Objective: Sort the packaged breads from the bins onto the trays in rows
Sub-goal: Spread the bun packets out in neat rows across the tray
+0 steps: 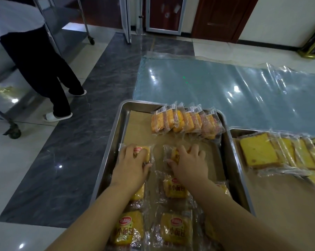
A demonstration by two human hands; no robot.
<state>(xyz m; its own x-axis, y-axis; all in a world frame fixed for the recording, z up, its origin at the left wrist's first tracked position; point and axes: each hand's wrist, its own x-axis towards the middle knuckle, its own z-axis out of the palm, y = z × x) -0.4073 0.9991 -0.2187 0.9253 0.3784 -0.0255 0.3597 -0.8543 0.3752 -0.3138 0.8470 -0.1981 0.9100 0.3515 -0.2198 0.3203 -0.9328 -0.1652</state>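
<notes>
Nearest, below both wrists, two wrapped breads lie flat face up with labels readable: one under the left forearm [126,230], one under the right [176,228]. Next up, another pair: one half hidden by the left wrist [138,193], one just left of the right forearm [174,188]. A further pack edge shows to the right of the right forearm [223,189]; cannot tell if more sit under the arm.

Left hand [133,163] lies palm down, fingers curled over a bread pack [144,153] beside the tray's left wall. Right hand [188,163] is spread, fingertips pressing a second pack [172,153]. Both packs touch the paper liner, level with each other, so this looks like setting down the next row in line with the columns behind the hands.

Beyond the hands, at the far right corner of the tray [116,138], a row of packs stands on edge, overlapping [184,120]; about seven, hard to count. Standing them probably saves room.

Right of the right hand, a second tray [233,132] holds overlapping packs of larger cake slices [258,151], at least five, cut off by the frame.

Trays sit on the floor; no bins in view. A plastic sheet [225,91] lies beyond. Another person's legs [49,84] stand far left by a cart [11,131].
</notes>
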